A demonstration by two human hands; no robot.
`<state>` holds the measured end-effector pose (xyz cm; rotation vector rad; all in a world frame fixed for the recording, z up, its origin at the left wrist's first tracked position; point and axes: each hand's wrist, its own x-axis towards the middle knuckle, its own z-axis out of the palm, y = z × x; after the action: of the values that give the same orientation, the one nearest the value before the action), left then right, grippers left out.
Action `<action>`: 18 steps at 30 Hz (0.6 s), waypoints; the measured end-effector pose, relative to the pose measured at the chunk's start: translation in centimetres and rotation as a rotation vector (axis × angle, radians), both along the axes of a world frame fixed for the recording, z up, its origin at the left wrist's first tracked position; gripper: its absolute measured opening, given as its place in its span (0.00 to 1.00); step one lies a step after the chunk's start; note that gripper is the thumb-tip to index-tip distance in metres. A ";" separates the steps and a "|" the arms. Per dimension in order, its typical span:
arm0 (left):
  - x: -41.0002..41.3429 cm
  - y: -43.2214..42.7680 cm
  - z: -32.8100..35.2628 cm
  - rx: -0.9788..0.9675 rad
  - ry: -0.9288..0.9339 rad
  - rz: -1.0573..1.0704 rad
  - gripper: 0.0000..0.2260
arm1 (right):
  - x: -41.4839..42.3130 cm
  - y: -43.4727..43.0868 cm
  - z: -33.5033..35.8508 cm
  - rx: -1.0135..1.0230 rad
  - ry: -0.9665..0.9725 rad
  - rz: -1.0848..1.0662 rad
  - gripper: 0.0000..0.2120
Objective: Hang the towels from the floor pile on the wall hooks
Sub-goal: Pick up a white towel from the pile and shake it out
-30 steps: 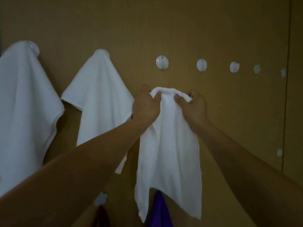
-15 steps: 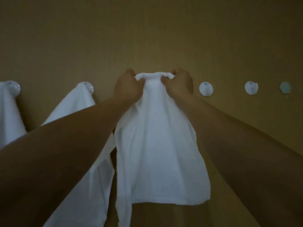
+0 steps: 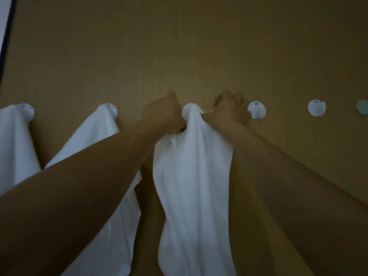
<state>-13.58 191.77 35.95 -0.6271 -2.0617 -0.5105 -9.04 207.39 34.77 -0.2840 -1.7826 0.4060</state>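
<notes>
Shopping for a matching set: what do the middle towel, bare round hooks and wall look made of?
Middle towel: soft white cloth, probably cotton terry; it drapes in limp folds. Bare hooks: glossy white, plastic or ceramic, showing highlights. Wall: matte tan board with faint vertical grain, maybe wood laminate.

I face a plain brown wall (image 3: 179,46) in dim light; a pale strip (image 3: 3,18) with a dark edge runs down its upper left.
</notes>
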 end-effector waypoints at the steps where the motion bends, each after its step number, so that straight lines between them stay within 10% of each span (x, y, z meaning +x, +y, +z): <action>1: 0.2 0.3 -0.2 -0.035 0.147 0.090 0.27 | -0.1 -0.2 -0.5 0.133 0.086 -0.107 0.20; 5: -0.2 0.8 -2.0 -0.213 0.470 0.077 0.15 | -0.8 -0.8 -2.3 0.440 0.123 -0.115 0.08; 18: 2.4 1.1 -7.7 0.266 -0.290 -0.658 0.16 | 1.0 -1.2 -6.8 0.134 -0.182 0.492 0.09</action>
<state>-11.15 192.82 28.25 -1.1226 -1.9669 -1.2943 -8.07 206.18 28.00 0.2276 -2.0452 0.6182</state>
